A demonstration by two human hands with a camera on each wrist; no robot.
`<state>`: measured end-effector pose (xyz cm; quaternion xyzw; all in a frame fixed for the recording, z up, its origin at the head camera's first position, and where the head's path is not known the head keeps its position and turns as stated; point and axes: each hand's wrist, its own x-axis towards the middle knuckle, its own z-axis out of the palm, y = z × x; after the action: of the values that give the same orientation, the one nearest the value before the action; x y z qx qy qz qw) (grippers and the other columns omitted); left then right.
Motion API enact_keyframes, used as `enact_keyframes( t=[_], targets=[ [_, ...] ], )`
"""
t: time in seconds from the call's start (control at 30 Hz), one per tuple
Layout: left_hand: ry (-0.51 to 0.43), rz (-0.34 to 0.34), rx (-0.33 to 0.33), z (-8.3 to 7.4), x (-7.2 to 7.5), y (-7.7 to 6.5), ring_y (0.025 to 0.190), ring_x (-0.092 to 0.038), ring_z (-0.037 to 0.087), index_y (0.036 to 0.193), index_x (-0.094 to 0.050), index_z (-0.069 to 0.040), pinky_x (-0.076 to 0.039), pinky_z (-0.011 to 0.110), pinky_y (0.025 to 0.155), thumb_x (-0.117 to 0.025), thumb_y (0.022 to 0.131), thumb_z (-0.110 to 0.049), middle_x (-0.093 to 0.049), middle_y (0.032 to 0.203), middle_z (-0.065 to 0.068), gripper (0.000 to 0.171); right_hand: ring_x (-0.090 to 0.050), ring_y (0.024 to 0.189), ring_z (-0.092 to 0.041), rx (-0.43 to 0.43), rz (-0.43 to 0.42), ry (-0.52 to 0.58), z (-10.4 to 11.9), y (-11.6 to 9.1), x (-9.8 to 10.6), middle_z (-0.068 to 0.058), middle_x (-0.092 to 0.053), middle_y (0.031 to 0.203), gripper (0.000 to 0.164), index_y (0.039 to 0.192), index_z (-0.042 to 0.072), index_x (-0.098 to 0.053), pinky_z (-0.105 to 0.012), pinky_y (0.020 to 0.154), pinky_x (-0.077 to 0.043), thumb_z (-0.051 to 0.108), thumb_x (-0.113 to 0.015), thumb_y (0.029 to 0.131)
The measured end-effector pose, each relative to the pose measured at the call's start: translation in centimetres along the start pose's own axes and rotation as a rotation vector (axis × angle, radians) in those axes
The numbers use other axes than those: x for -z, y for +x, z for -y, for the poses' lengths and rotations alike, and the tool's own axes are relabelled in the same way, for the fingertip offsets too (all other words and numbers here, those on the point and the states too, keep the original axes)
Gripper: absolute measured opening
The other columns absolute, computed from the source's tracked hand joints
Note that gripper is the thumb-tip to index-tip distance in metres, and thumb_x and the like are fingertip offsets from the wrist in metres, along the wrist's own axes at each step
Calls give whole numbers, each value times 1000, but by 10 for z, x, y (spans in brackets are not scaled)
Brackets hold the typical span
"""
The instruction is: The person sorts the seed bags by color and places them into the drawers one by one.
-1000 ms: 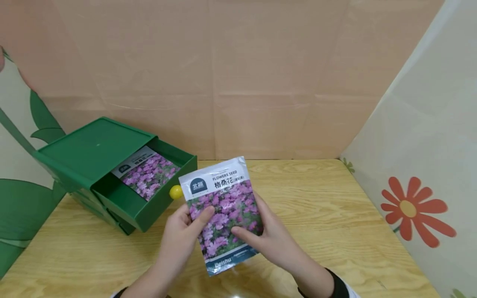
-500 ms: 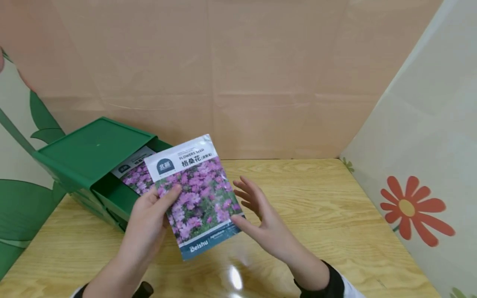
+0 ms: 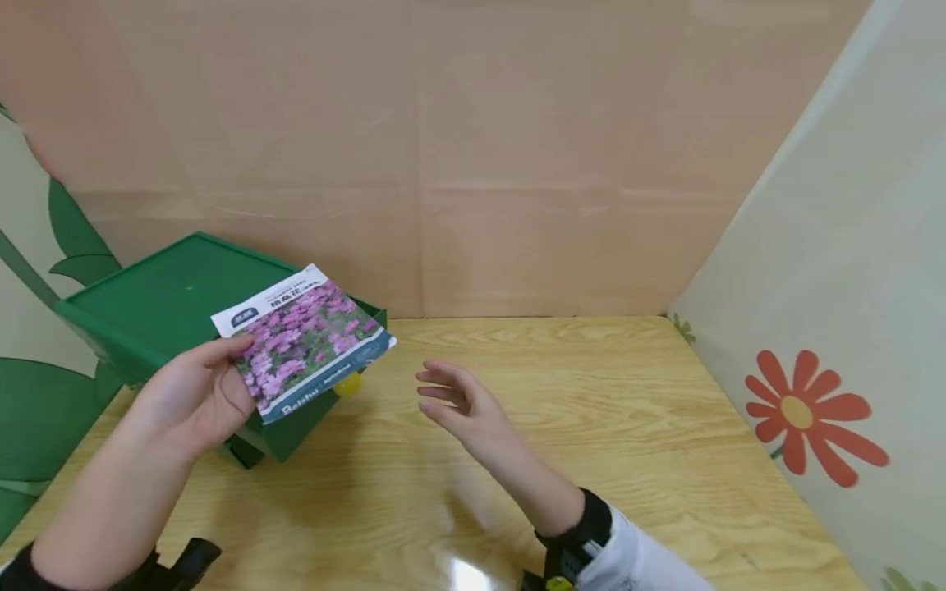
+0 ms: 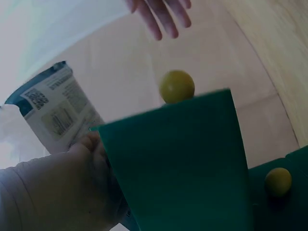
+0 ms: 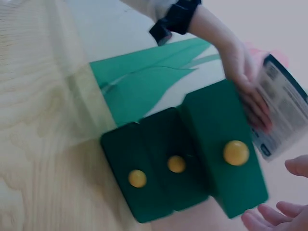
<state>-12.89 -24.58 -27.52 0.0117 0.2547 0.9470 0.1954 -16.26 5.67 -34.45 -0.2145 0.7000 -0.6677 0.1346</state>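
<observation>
My left hand (image 3: 203, 398) grips a flower seed packet (image 3: 306, 341) by its near left edge, thumb on the printed front. Tilted, the packet overlaps the pulled-out top drawer (image 3: 296, 435) of a green drawer box (image 3: 170, 295). In the left wrist view the packet's back (image 4: 60, 108), with a barcode and QR code, faces the camera. The second packet, seen earlier inside the drawer, is hidden behind the held one. To the right of the drawer my right hand (image 3: 461, 402) hovers above the table with loosely bent fingers, holding nothing.
The box has three drawers with yellow knobs (image 5: 137, 178); the lower two look pushed in. It stands at the left of a wooden table (image 3: 606, 427). A pinkish backdrop (image 3: 517, 164) rises behind, and a flower-printed sheet (image 3: 850, 271) hangs on the right.
The right hand let go of the packet and drew back. My left hand carried the packet leftward over the drawer, tilting it flatter.
</observation>
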Motion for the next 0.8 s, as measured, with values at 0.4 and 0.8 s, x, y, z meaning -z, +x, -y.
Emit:
enact_keyframes(
  t=[0.4,0.8],
  targets=[
    [-71,-269,7,-14,7,19,147,-10,7,155,-1,-33,-20,27,117,-28,107,-17,-24,159,-1,57,-56,120,-34,50,61,38,-2,25,-37,-20,-54,133,49,137,0,-49,-30,95,-52,3,-66,91],
    [-54,-295,24,5,0,20,147,-11,10,155,10,-30,-21,28,117,-19,108,-18,-19,161,2,56,-56,119,-38,33,83,73,-5,35,-48,-22,-54,131,48,135,-1,-49,-30,91,-54,-1,-65,90]
  ],
)
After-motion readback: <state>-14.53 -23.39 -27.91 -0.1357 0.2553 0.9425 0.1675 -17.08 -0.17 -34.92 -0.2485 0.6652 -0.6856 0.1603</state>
